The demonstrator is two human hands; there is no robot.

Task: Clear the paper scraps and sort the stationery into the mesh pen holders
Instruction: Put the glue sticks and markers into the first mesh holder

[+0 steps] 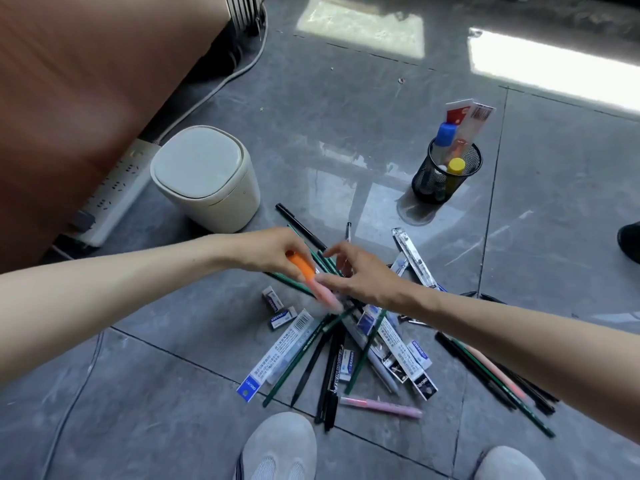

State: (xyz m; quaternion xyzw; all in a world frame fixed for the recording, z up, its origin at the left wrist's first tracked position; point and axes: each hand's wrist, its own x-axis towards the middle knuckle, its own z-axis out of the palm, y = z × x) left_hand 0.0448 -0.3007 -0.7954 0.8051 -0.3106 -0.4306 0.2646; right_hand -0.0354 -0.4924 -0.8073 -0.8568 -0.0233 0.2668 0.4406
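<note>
A heap of stationery (349,344) lies on the grey tiled floor: green pencils, black pens, refill packs, erasers (277,308) and a pink highlighter (381,407). My left hand (273,251) hovers over the heap's far side, closed around an orange highlighter (303,266) and a pink one (325,294). My right hand (360,271) is beside it, fingers curled over the pencils and touching the pink highlighter; whether it grips anything is unclear. A black mesh pen holder (446,174) stands at the back right with glue sticks and packs in it.
A white lidded bin (207,178) stands left of the heap, by a brown desk panel (86,91) and a power strip (117,192). My two grey shoes (277,448) are at the bottom edge. Another person's dark shoe (630,240) shows at the right edge.
</note>
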